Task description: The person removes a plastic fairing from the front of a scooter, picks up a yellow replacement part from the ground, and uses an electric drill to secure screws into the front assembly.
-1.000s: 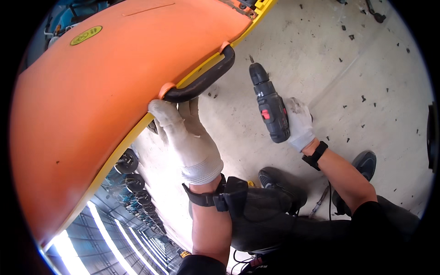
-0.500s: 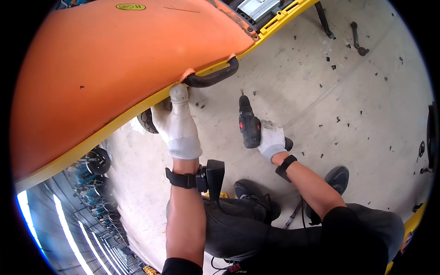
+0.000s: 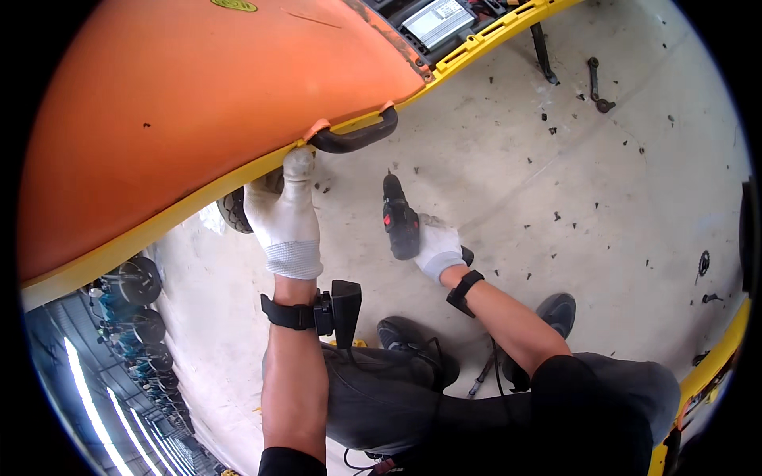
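Observation:
My left hand (image 3: 283,218), in a white knit glove, grips the yellow rim (image 3: 230,181) of a big orange body panel (image 3: 198,95). Its thumb presses at the edge beside a black curved handle (image 3: 353,139), while the other fingers are mostly hidden beneath the rim. My right hand (image 3: 436,247), also gloved in white, is wrapped around the grip of a black cordless drill (image 3: 401,226). The drill's bit points away from me, over the floor and apart from the panel.
Dark screws lie scattered over the pale floor (image 3: 508,174), with a crank-shaped metal part (image 3: 597,87) farther off. A dark leg (image 3: 544,55) comes down from the yellow frame. A tool (image 3: 481,379) lies between my shoes. Wheeled equipment (image 3: 139,325) lines the left side.
The whole view has shifted slightly. My right hand has brought the drill a little left and nearer to me relative to the panel. My left hand keeps its place by the handle.

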The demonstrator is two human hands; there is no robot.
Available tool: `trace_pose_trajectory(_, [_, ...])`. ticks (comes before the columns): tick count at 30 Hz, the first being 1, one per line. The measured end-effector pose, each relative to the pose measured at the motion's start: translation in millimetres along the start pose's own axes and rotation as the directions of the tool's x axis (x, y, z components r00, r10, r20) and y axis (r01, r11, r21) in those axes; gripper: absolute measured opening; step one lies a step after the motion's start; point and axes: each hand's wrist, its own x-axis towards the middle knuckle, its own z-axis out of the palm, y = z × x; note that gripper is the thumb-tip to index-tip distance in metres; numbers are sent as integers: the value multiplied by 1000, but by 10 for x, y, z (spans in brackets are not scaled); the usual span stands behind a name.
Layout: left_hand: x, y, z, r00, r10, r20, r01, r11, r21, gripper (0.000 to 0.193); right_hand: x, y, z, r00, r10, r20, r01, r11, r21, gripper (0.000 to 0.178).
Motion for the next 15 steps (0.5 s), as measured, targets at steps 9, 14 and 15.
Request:
trace_pose_trajectory(9, [-281,-214,1,690,-546,475,54,693,719,45,21,-105,-271,971,90,222,-129,977,171,36])
trace_pose_trajectory(14, [-91,-860,-333,797,-548,254,191,629,754,45,182,-104,-482,918,111,380,-140,989,50,35])
trace_pose_trajectory(15, [-100,-990,-362,772,-576,268,188,610,770,44,231,-107,-543,911,86,404,-115,992,47,33])
